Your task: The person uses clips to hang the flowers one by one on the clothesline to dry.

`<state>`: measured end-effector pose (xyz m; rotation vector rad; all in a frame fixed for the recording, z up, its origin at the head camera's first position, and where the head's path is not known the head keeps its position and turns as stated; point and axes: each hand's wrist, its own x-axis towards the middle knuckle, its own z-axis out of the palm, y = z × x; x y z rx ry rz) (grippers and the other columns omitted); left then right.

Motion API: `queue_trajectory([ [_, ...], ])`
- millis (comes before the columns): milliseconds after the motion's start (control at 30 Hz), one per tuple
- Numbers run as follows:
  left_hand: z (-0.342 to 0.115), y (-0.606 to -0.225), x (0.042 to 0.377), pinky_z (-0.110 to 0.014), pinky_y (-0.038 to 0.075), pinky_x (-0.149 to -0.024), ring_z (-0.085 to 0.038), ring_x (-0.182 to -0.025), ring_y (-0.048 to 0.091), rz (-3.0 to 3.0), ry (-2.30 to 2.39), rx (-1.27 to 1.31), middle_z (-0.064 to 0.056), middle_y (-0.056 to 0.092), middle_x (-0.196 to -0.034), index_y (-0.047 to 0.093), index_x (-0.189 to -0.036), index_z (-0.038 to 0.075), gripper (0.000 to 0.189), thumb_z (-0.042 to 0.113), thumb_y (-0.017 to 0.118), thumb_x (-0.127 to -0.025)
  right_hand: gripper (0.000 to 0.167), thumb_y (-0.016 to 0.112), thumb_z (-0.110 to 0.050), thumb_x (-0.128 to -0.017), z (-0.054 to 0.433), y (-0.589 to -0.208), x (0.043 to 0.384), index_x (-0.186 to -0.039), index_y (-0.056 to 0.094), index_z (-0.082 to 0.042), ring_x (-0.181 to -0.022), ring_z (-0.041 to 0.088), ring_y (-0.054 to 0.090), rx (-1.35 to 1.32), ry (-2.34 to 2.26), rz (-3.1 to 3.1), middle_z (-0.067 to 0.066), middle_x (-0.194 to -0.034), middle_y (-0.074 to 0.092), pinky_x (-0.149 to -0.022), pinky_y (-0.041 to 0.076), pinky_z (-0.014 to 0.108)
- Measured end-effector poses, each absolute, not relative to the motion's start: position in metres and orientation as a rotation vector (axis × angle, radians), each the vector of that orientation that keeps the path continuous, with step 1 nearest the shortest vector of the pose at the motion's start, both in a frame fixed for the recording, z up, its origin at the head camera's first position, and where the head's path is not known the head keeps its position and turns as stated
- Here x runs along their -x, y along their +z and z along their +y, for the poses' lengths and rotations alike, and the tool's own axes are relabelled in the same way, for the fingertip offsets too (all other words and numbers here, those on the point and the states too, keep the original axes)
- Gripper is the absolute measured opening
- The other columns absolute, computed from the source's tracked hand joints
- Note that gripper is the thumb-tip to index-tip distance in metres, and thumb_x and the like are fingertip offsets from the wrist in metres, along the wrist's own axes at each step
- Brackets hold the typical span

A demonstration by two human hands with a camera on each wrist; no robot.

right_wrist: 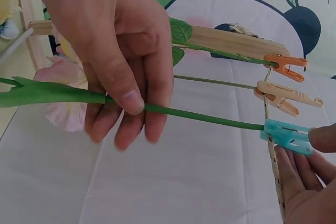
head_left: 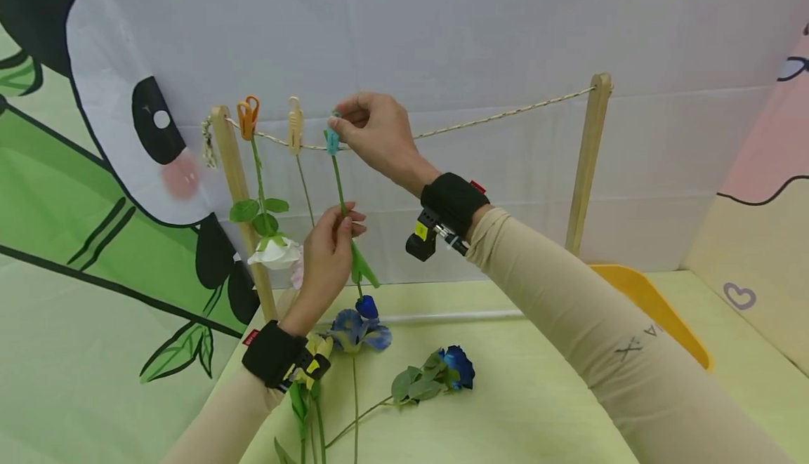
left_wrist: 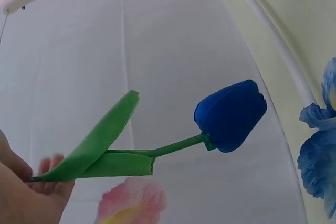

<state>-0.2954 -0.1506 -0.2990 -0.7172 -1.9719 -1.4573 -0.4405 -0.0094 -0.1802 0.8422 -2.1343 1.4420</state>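
Observation:
A blue artificial tulip [left_wrist: 231, 116] hangs head down, its green stem [right_wrist: 205, 118] pinched between thumb and fingers of my left hand [head_left: 329, 246]. My right hand [head_left: 382, 134] pinches a light-blue clothespin [right_wrist: 286, 136] at its handle end. That clothespin sits on the rope [head_left: 505, 112], and the stem's end meets its jaws. To the left on the rope, an orange clothespin [head_left: 248, 118] holds a white flower [head_left: 277, 253] upside down. Between them a cream clothespin [head_left: 295, 126] holds the thin stem of a pink flower [right_wrist: 65, 98], which my left hand partly hides in the head view.
Wooden posts [head_left: 589, 162] carry the rope at both ends. On the light-green table lie a blue rose [head_left: 458, 367], a blue-violet flower [head_left: 354, 330] and a yellow flower [head_left: 321, 345]. A yellow container [head_left: 654, 309] stands right, partly behind my right arm.

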Motion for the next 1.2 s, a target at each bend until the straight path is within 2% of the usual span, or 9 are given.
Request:
queue_trajectory([
  [100, -0.153, -0.299, 0.284, -0.043, 0.052, -0.101, -0.032, -0.117, 0.063, -1.962, -1.33, 0.68, -0.019, 0.059, -0.132, 0.051, -0.145, -0.001, 0.039, 0.001, 0.053, -0.106, 0.037, 0.066, -0.045, -0.099, -0.006, -0.179, 0.433, -0.132, 0.064, -0.029, -0.113, 0.003, 0.06, -0.861, 1.396, -2.124, -0.009, -0.125, 0.065, -0.096, 0.05, 0.026],
  [200, -0.159, -0.303, 0.27, -0.043, 0.049, -0.105, -0.032, -0.124, 0.058, -1.903, -1.206, 0.672, -0.019, 0.051, -0.141, 0.049, -0.149, 0.002, 0.048, -0.001, 0.06, -0.102, 0.034, 0.065, -0.037, -0.102, 0.001, -0.163, 0.374, -0.131, 0.066, -0.021, -0.112, 0.005, 0.061, -0.897, 1.312, -2.106, -0.005, -0.124, 0.066, -0.098, 0.047, 0.02],
  [333, -0.169, -0.312, 0.248, -0.032, 0.049, -0.102, -0.03, -0.119, 0.058, -1.838, -1.072, 0.75, -0.017, 0.053, -0.137, 0.056, -0.143, 0.004, 0.048, -0.007, 0.064, -0.096, 0.026, 0.062, -0.017, -0.105, 0.015, -0.148, 0.297, -0.127, 0.068, -0.007, -0.108, 0.013, 0.064, -0.948, 1.201, -2.024, 0.006, -0.12, 0.068, -0.096, 0.047, 0.018],
  [400, -0.174, -0.318, 0.239, -0.028, 0.049, -0.098, -0.028, -0.113, 0.06, -1.836, -1.027, 0.824, -0.017, 0.058, -0.13, 0.059, -0.138, 0.003, 0.046, -0.009, 0.064, -0.094, 0.022, 0.063, -0.012, -0.103, 0.026, -0.15, 0.281, -0.123, 0.069, -0.004, -0.104, 0.013, 0.066, -0.971, 1.168, -1.966, 0.008, -0.117, 0.07, -0.094, 0.049, 0.018],
  [533, -0.18, -0.335, 0.229, -0.022, 0.05, -0.09, -0.023, -0.101, 0.064, -1.908, -0.996, 0.947, -0.012, 0.066, -0.116, 0.062, -0.133, 0.004, 0.043, -0.012, 0.064, -0.093, 0.016, 0.064, -0.007, -0.102, 0.058, -0.158, 0.265, -0.116, 0.072, -0.005, -0.095, 0.011, 0.069, -0.986, 1.144, -1.937, 0.006, -0.107, 0.073, -0.088, 0.054, 0.022],
  [667, -0.185, -0.358, 0.221, -0.019, 0.051, -0.081, -0.014, -0.092, 0.065, -2.053, -1.014, 0.986, -0.001, 0.068, -0.106, 0.066, -0.125, 0.01, 0.037, -0.01, 0.065, -0.094, 0.015, 0.065, -0.008, -0.101, 0.093, -0.171, 0.254, -0.112, 0.075, -0.007, -0.093, 0.013, 0.071, -0.989, 1.131, -1.976, 0.002, -0.104, 0.074, -0.086, 0.056, 0.026],
  [900, -0.189, -0.399, 0.209, -0.025, 0.055, -0.066, -0.004, -0.079, 0.064, -2.377, -1.114, 1.044, 0.014, 0.067, -0.097, 0.071, -0.11, 0.022, 0.033, -0.007, 0.067, -0.095, 0.014, 0.066, -0.005, -0.1, 0.158, -0.205, 0.234, -0.109, 0.076, -0.008, -0.089, 0.011, 0.072, -0.946, 1.052, -2.04, -0.001, -0.1, 0.075, -0.084, 0.057, 0.023],
  [1033, -0.19, -0.416, 0.204, -0.026, 0.055, -0.064, -0.004, -0.078, 0.064, -2.496, -1.137, 1.109, 0.01, 0.068, -0.095, 0.071, -0.108, 0.022, 0.031, -0.007, 0.065, -0.096, 0.013, 0.067, -0.004, -0.099, 0.2, -0.225, 0.223, -0.108, 0.076, -0.009, -0.087, 0.01, 0.072, -0.873, 0.956, -2.16, -0.003, -0.098, 0.075, -0.081, 0.056, 0.019],
  [1200, -0.189, -0.43, 0.202, -0.024, 0.056, -0.064, -0.003, -0.078, 0.063, -2.633, -1.126, 1.185, -0.001, 0.071, -0.099, 0.071, -0.108, 0.017, 0.015, 0.005, 0.067, -0.1, 0.016, 0.069, -0.002, -0.097, 0.25, -0.255, 0.215, -0.103, 0.078, -0.015, -0.082, 0.008, 0.072, -0.753, 0.783, -2.259, -0.007, -0.095, 0.076, -0.075, 0.052, 0.013],
])
